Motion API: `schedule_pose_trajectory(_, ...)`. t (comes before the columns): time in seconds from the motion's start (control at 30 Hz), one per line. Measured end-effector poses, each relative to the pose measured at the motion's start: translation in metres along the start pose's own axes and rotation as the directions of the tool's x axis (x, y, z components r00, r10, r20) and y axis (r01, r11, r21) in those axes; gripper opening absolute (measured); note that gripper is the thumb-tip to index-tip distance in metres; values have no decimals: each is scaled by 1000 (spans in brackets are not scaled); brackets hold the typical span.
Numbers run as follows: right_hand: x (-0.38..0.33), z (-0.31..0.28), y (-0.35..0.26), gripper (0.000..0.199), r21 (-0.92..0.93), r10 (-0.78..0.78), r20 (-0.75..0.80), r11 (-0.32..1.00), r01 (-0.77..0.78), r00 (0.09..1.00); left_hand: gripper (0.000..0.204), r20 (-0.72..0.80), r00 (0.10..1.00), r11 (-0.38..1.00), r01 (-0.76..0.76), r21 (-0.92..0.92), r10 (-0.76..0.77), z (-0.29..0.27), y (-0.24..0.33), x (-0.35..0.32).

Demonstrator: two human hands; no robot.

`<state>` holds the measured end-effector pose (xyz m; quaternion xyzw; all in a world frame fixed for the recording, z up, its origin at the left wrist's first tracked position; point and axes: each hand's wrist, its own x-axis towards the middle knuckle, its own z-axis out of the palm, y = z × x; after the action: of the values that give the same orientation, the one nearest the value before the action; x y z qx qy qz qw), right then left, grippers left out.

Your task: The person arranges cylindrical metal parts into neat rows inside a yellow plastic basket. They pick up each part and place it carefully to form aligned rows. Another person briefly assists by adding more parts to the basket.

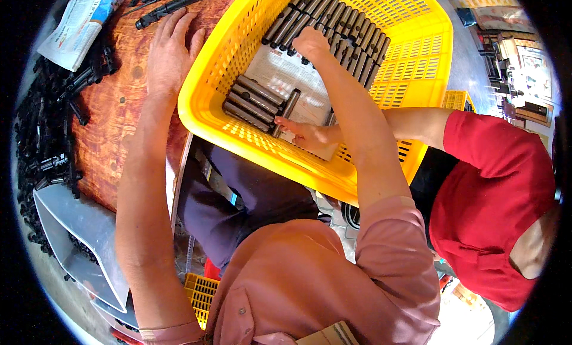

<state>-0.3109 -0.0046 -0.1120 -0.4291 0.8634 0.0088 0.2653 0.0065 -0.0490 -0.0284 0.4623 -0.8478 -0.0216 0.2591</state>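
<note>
Head view: right hand [311, 44] sits among dark metal tubes [366, 38] inside the yellow basket [196, 86], can't tell if it's gripping one, left hand [170, 56] rests fingers-spread left of the basket, and those tubes look stiff, hefty, maybe slick, so I'd grab mid-length.

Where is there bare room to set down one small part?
On the table, bare wood lies between the black parts and left forearm. In the yellow basket, paper liner shows between the far tubes and near tubes. Crowded: the table's left edge, the basket's far end.
</note>
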Motion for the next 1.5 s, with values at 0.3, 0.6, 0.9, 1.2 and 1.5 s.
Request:
schedule_pose_trajectory(0.3, 4, 2, 6, 36, 37, 64, -32, 997, -63, 997, 43, -22, 1000, 1000, 0, 2, 0, -2, 4, 0)
schedule_pose_trajectory(0.6, 9, 11, 21, 55, 68, 100, -188, 994, -89, 977, 41, -42, 999, 1000, -15, -3, 15, 0, 2, 0)
schedule_pose_trajectory(0.9, 1, 5, 14, 50, 95, 70, -201, 994, -52, 977, 44, -8, 1000, 1000, 13, 3, -13, -1, 1, -2)
schedule_pose_trajectory(1.2, 20, 11, 31, 47, 84, 14, -146, 996, -1, 989, 42, -8, 1000, 1000, 25, -8, -25, -5, 4, -2)
schedule_pose_trajectory(1.5, 14, 19, 28, 43, 186, 113, -213, 980, -73, 971, 42, 5, 999, 999, 34, -8, -34, -7, 6, -1)
